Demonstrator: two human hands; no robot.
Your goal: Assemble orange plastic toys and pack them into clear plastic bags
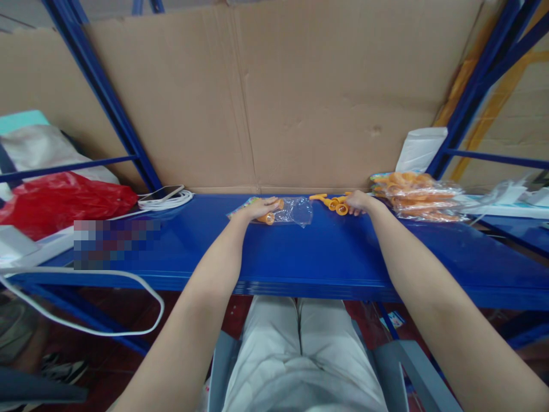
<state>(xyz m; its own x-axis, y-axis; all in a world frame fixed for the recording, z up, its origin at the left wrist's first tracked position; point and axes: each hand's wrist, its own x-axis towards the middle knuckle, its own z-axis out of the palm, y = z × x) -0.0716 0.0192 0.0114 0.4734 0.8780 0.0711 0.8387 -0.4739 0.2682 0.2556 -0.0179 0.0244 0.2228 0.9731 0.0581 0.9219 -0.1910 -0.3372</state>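
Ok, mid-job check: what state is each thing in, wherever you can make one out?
Left hand: resting on the clear bag
Right hand: at the loose orange pieces, grip unclear
Clear bag: lying flat, sealed or not unclear
Loose orange pieces: bunched together outside the bag
Filled bags: piled up
White cable: coiled
Red plastic: crumpled

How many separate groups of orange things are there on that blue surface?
3: orange things at the clear bag under the left hand; loose ones at the right hand; bagged ones stacked farther right. The hands may hide some pieces.
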